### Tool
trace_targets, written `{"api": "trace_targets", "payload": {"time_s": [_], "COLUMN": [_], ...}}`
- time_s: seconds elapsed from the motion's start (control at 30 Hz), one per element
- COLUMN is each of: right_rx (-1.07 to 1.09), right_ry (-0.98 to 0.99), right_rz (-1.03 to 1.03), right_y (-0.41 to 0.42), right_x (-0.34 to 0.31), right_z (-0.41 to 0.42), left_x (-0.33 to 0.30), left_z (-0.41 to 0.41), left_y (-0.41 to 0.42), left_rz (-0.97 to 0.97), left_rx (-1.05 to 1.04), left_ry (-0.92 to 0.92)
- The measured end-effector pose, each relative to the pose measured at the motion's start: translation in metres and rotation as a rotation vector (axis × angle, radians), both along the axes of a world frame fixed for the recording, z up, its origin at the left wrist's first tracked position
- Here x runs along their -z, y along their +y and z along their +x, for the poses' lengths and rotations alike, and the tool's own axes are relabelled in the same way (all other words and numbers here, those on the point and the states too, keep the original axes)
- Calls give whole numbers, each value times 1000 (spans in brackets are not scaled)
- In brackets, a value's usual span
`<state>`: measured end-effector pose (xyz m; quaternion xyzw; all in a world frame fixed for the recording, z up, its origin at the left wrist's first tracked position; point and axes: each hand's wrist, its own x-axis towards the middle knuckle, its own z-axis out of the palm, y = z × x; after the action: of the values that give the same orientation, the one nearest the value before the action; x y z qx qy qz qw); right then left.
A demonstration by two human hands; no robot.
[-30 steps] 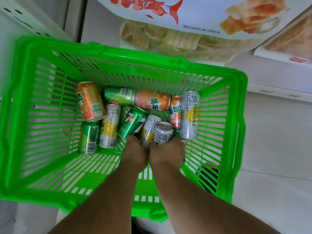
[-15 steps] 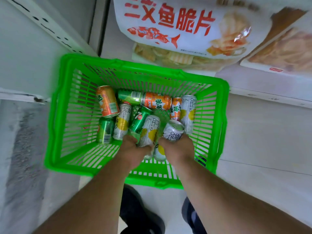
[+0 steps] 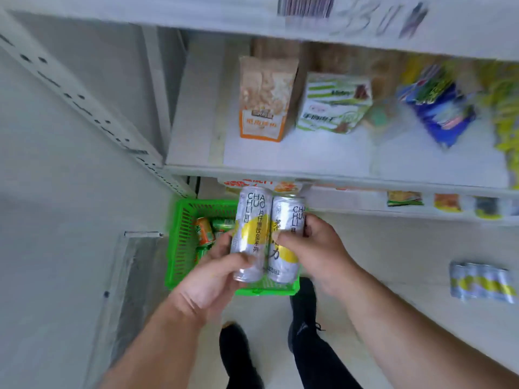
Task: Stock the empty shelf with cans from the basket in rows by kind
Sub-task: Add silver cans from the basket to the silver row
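My left hand (image 3: 216, 273) grips a tall silver can with a yellow patch (image 3: 250, 220). My right hand (image 3: 314, 248) grips a second silver can of the same kind (image 3: 286, 220). Both cans stand upright, side by side and touching, lifted above the green basket (image 3: 179, 248) on the floor. An orange can (image 3: 203, 231) and a green can (image 3: 223, 224) show in the basket's left part; the rest is hidden behind my hands. A row of several silver and yellow cans (image 3: 481, 282) lies at the right on a pale surface.
A white shelf (image 3: 309, 153) carries an orange snack bag (image 3: 264, 99), a green and white box (image 3: 334, 105) and blue packets (image 3: 441, 108). A lower shelf edge (image 3: 365, 203) holds small packets. A perforated white upright (image 3: 84, 108) runs at the left. My shoes (image 3: 238, 355) stand below.
Both hands have lifted out of the basket, each with a silver can, and the view has tilted up from the basket to the shelves.
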<state>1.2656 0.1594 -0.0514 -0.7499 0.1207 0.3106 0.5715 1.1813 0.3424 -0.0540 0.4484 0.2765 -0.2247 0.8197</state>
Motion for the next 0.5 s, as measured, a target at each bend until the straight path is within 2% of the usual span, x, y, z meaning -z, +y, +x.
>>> {"api": "trace_targets", "payload": {"time_s": [0.27,0.5], "right_rx": [42,141], "right_ry": [-186,-345], "right_rz": [221,279], "right_y": [-32,-76], "right_x": [-238,-352], "right_z": [-18,-52], "left_x": [-235,-353], "left_z": [1,-16], "left_y": [-30,-64], "left_rz": [173,206], "left_rx": [87,123], "left_ry": [-248,-430]}}
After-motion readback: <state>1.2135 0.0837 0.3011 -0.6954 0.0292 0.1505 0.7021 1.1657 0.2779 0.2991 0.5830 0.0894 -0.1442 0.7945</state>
